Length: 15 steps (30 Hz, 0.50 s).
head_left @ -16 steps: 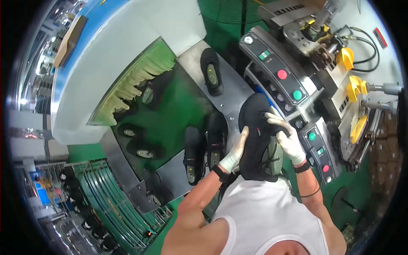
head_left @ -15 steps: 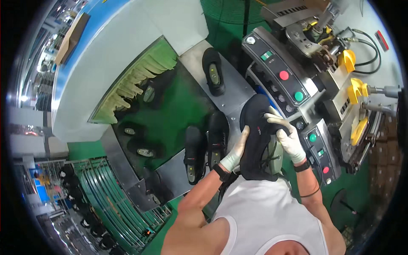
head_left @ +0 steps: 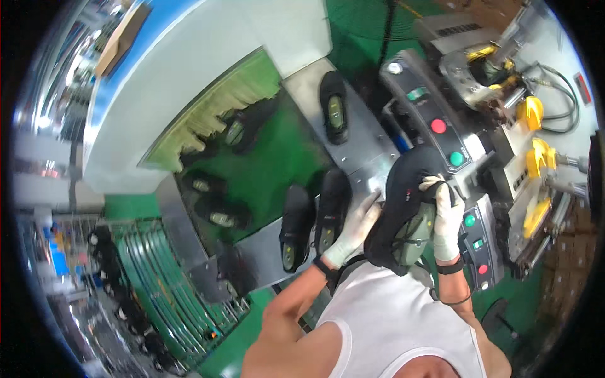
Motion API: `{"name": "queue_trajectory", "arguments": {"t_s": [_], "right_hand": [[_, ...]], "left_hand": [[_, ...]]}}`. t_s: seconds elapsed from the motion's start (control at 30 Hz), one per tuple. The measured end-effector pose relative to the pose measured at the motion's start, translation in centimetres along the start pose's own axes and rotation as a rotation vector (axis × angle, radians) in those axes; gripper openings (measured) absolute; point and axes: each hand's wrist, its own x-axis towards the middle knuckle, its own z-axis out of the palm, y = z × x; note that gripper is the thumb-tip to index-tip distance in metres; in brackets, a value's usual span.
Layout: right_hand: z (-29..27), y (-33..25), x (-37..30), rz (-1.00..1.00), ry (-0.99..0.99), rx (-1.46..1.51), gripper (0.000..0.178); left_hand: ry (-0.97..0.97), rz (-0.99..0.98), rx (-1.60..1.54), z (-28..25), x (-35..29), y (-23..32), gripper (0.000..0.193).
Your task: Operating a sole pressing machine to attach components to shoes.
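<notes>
Holding black shoe [head_left: 398,189] in right hand [head_left: 445,220], fingers curled over the collar; toe pointing away from the body, grey-green form [head_left: 416,236] inside, dark lace across it. Left hand [head_left: 356,230] just beside the shoe's left flank, fingers stretched toward it; can't tell if touching or gripping. White gloves on both. Just behind the hands: white tank top [head_left: 403,321]. Right next to right hand, outboard: small control panel [head_left: 477,242]. Just left of left hand: two dark shoes [head_left: 334,201] side by side on metal ledge [head_left: 368,154]. Ahead of right hand: larger control panel [head_left: 423,113], red and green buttons. Farther right: machine with yellow pads [head_left: 537,217]. Ahead of left hand, farther along the ledge: another dark shoe [head_left: 334,116]. Ahead-left, beyond: pale green fringed curtain [head_left: 214,110] on white housing [head_left: 189,57].
</notes>
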Motion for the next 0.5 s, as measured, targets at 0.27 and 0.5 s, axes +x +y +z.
{"name": "queue_trajectory", "arguments": {"t_s": [0.27,0.5], "right_hand": [[0.1,-2.4,3.1,0.006,0.052,-0.036,0.027],[-2.6,-4.0,6.2,-0.157,0.043,-0.041,0.028]], "left_hand": [[-0.007,0.737,0.873,2.4,-2.0,4.1,0.126],[0.069,0.906,0.870,6.5,3.1,6.9,0.108]]}}
